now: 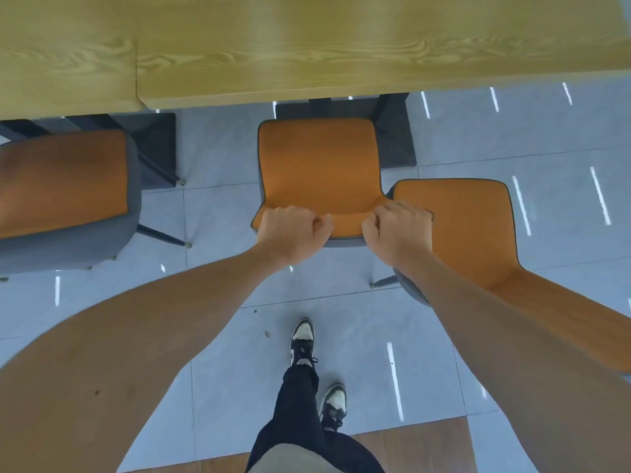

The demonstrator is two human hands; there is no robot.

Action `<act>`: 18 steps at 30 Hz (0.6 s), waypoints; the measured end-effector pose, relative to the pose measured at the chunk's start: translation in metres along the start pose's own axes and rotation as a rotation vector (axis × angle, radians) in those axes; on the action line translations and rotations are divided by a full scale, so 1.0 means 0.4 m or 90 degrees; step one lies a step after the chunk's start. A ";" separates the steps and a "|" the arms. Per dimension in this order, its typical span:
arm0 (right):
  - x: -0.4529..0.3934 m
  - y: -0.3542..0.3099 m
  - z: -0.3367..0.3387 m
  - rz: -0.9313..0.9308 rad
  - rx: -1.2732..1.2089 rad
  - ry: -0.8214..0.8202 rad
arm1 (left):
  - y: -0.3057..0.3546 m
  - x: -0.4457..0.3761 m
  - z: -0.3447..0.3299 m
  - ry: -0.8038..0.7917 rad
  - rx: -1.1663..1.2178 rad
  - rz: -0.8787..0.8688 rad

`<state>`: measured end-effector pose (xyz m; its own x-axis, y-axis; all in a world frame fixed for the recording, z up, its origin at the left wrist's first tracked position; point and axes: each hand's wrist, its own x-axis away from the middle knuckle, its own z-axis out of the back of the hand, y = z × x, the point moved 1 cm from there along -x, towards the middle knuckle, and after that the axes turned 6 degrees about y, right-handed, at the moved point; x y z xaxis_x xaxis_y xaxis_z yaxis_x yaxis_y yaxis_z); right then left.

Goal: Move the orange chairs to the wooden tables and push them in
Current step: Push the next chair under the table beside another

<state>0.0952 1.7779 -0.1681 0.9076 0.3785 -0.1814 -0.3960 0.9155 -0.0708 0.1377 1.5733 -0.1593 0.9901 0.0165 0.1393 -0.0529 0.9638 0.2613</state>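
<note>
With both hands, left and right, clenched on the middle chair's backrest, I judge pushing it under the worktop comes next.

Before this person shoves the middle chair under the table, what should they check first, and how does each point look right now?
1. Both hands hold the backrest: ok. The left hand and right hand grip the top of the middle chair.
2. Chair faces the table: ok, seat front near its edge.
3. Space under the table: cannot tell; a dark frame sits beside the seat.
4. Gap to the right chair: not ok, it seems to touch the middle chair by the right hand.
5. Gap to the left chair: ok, floor shows between.
6. Footing: ok, feet behind the chair.
</note>
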 end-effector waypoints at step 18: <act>0.047 0.160 0.119 -0.018 -0.192 -0.248 | 0.190 0.025 -0.026 0.015 0.018 0.044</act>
<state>0.0937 1.8500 -0.1292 0.8805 0.4298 0.2001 -0.3412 0.8675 -0.3620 0.1450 1.6495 -0.1478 0.9867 0.0890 0.1358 -0.1243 0.9523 0.2789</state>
